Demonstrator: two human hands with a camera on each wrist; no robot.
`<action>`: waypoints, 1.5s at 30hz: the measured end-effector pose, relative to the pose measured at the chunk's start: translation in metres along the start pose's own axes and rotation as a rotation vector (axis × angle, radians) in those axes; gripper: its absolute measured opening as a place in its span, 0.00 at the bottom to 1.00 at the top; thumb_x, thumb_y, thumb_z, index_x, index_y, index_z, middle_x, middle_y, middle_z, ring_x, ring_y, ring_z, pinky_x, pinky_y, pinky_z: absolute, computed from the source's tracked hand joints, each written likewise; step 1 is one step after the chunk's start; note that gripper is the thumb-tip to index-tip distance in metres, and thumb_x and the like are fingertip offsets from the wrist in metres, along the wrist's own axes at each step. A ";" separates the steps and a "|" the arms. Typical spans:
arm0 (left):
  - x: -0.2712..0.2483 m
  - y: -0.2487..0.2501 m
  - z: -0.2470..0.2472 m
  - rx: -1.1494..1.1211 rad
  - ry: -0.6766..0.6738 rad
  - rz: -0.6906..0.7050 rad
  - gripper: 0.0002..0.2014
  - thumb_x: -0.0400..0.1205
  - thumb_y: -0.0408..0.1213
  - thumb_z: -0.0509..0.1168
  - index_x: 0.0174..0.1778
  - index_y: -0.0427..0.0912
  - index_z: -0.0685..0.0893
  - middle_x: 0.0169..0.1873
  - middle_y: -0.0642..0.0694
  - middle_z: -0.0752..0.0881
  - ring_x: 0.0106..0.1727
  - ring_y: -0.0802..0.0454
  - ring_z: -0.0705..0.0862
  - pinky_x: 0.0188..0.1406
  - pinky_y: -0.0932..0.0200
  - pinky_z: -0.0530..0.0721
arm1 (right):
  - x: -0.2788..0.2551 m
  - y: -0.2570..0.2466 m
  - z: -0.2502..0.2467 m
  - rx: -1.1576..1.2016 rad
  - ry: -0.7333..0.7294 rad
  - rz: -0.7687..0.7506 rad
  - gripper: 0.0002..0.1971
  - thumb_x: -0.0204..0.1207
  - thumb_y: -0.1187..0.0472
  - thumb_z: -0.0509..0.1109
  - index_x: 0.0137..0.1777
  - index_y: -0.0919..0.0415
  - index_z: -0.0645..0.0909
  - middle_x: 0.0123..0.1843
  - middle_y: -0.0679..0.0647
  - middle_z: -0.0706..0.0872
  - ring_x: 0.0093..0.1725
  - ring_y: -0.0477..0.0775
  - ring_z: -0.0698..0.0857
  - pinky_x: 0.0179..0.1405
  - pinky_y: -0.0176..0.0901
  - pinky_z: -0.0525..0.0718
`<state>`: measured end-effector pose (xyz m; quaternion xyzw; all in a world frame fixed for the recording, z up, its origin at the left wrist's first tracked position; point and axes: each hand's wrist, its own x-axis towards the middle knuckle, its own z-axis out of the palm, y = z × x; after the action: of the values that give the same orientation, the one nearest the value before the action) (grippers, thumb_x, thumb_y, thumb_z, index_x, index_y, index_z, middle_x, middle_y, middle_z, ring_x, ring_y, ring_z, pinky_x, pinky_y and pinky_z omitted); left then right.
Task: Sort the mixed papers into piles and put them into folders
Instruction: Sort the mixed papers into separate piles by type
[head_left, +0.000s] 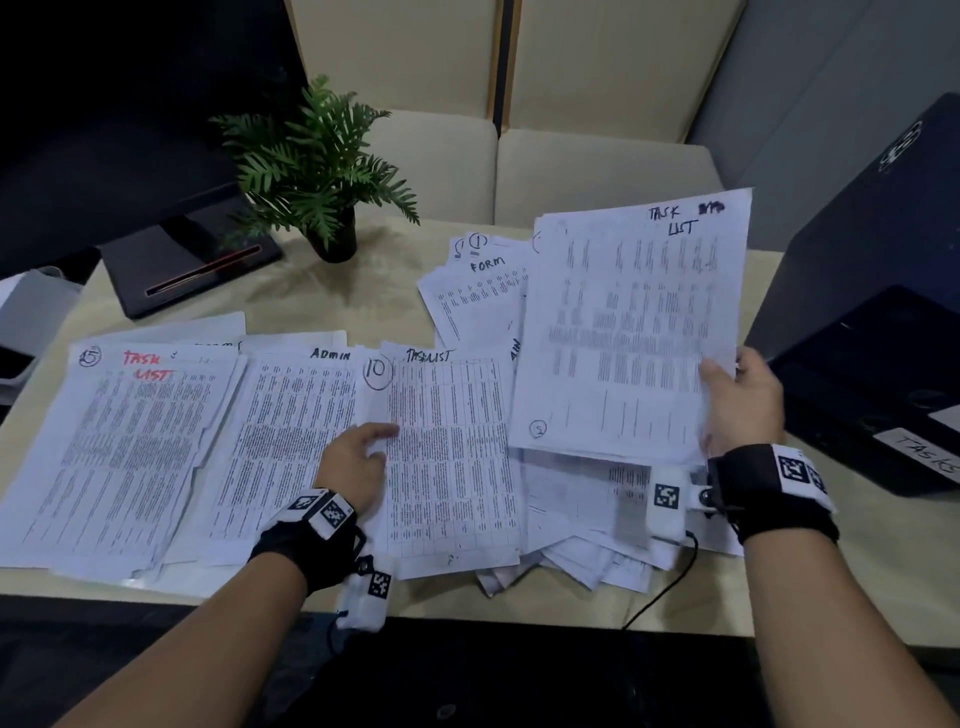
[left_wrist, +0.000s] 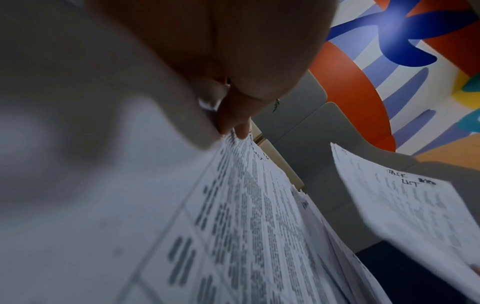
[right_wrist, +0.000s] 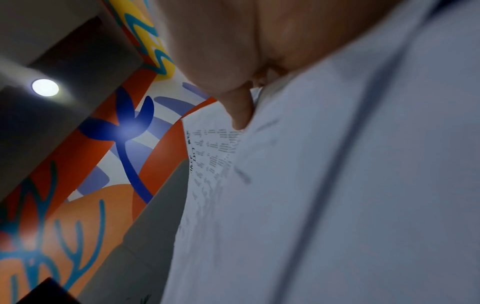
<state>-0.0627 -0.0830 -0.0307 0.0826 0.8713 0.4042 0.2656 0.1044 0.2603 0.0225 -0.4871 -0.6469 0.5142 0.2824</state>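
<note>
Sheet headed TASK LIST (head_left: 628, 322): raised off the desk (head_left: 363, 296), long axis running away from the person. Right hand (head_left: 740, 400) pinches its right edge, thumb on the print, fingers behind. Matching sheet numbered 10 (head_left: 452, 457) lies flat just left of those fingers. Left hand (head_left: 353, 457) rests on that sheet's left edge and is the nearer hand; whether it pinches or only presses cannot be told.

Office scene: a pale desk (head_left: 337, 306) holds a dark monitor (head_left: 130, 130) on its stand, a small potted plant (head_left: 317, 171) and printed papers (head_left: 447, 457) hand-marked "ADMIN", "FORM" and "TASK LIST". Cream padded seats (head_left: 597, 171) stand behind. A bright mural (left_wrist: 363, 86) covers the wall, near a round ceiling light (right_wrist: 45, 87).
</note>
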 end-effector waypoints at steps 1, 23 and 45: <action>0.000 0.000 0.001 -0.007 0.000 -0.009 0.18 0.82 0.24 0.58 0.56 0.53 0.84 0.69 0.47 0.80 0.66 0.39 0.81 0.67 0.42 0.79 | -0.004 0.003 0.003 -0.008 -0.032 0.017 0.04 0.74 0.56 0.67 0.43 0.54 0.81 0.41 0.49 0.87 0.40 0.54 0.85 0.44 0.50 0.83; -0.001 0.014 0.013 0.046 -0.094 -0.155 0.22 0.86 0.44 0.61 0.62 0.25 0.78 0.60 0.27 0.83 0.59 0.30 0.83 0.56 0.45 0.81 | -0.048 0.060 0.025 -0.267 0.063 0.207 0.13 0.81 0.67 0.62 0.33 0.60 0.73 0.31 0.52 0.76 0.34 0.55 0.72 0.29 0.37 0.67; -0.008 0.017 0.000 -0.115 -0.081 0.019 0.10 0.82 0.34 0.66 0.59 0.45 0.81 0.48 0.50 0.88 0.36 0.60 0.85 0.29 0.68 0.81 | -0.099 0.036 0.091 -0.385 -0.458 0.121 0.07 0.80 0.54 0.69 0.48 0.57 0.77 0.41 0.46 0.81 0.41 0.50 0.80 0.38 0.39 0.74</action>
<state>-0.0577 -0.0745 -0.0144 0.0918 0.8344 0.4524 0.3011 0.0735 0.1339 -0.0260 -0.4408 -0.7490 0.4946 0.0006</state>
